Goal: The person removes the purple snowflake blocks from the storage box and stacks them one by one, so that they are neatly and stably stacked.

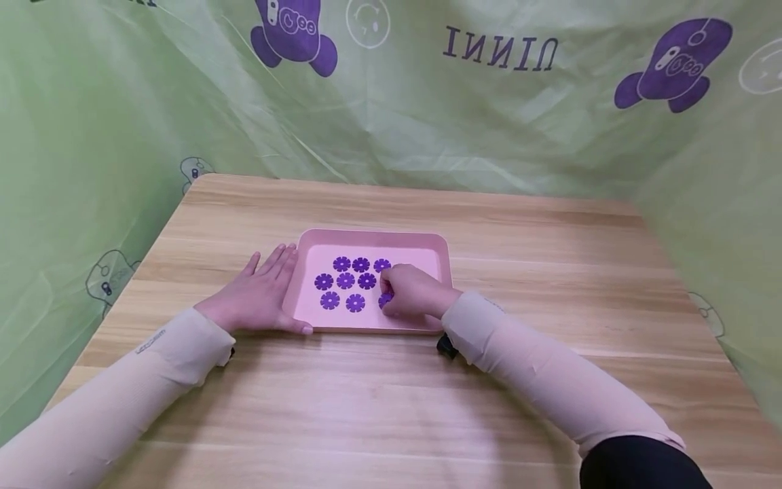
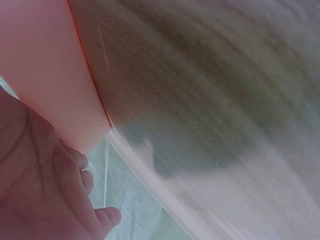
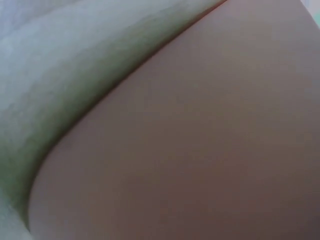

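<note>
Purple notched plastic discs (image 1: 345, 280) lie in rows within the pink rectangular tray (image 1: 406, 248). Hands apart: the straight-fingered left hand (image 1: 259, 295) touches its left edge; the right hand (image 1: 415, 291) pinches one disc (image 1: 385, 299) toward the near-right corner. A light touch should avoid nudging neighbours.

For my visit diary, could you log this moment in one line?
left hand: fingers straight, touching pink rectangular tray | right hand: pinching purple notched circular disc | other purple discs: inside tray
</note>
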Demonstrator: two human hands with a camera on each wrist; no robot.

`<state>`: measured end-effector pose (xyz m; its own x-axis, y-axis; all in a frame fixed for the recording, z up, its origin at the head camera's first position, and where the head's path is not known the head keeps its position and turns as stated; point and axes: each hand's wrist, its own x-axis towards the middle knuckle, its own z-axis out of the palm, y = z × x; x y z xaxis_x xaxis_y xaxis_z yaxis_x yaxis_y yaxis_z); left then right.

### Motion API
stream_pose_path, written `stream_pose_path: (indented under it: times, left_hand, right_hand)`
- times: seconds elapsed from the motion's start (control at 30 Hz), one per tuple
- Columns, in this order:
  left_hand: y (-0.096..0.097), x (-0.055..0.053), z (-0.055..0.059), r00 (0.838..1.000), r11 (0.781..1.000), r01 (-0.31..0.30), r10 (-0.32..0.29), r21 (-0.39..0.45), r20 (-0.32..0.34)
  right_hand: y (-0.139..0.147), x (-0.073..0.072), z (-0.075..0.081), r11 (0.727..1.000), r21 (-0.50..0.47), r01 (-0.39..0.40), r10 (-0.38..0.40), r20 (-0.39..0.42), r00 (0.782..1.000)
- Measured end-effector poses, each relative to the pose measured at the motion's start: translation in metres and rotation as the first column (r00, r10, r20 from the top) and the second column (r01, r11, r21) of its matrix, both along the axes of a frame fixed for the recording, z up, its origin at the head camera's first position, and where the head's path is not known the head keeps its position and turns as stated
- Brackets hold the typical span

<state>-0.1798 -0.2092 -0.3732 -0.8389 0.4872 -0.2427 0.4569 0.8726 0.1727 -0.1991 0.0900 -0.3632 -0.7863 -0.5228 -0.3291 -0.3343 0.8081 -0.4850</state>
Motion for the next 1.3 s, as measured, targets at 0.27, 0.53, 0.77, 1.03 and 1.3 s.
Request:
stream_pose_path:
  times: [0.27, 0.53, 0.77, 1.03, 1.3]
  left_hand:
    - [-0.001, 0.0, -0.002, 1.0, 1.0, 0.005, -0.005, 0.006, 0.004]
    - [0.0, -0.001, 0.0, 1.0, 1.0, 0.016, -0.016, 0.008, 0.0]
    - [0.0, -0.001, 0.001, 1.0, 1.0, 0.018, -0.018, -0.014, -0.004]
    - [0.001, 0.0, 0.003, 1.0, 0.999, 0.022, -0.022, -0.023, -0.014]
    - [0.0, 0.0, 0.003, 0.999, 0.999, 0.033, -0.033, -0.002, -0.013]
  right_hand:
    - [0.005, -0.005, -0.001, 1.0, -0.004, 0.006, -0.006, -0.009, 1.0]
    - [0.015, -0.009, 0.007, 1.0, -0.021, 0.002, -0.002, 0.004, 1.0]
    - [0.03, -0.014, 0.012, 0.991, -0.126, 0.048, -0.048, 0.003, 0.999]
    - [0.052, -0.019, 0.02, 0.929, -0.286, 0.235, -0.203, 0.136, 0.97]
    - [0.083, -0.023, 0.019, 0.822, -0.409, 0.396, -0.319, 0.246, 0.915]
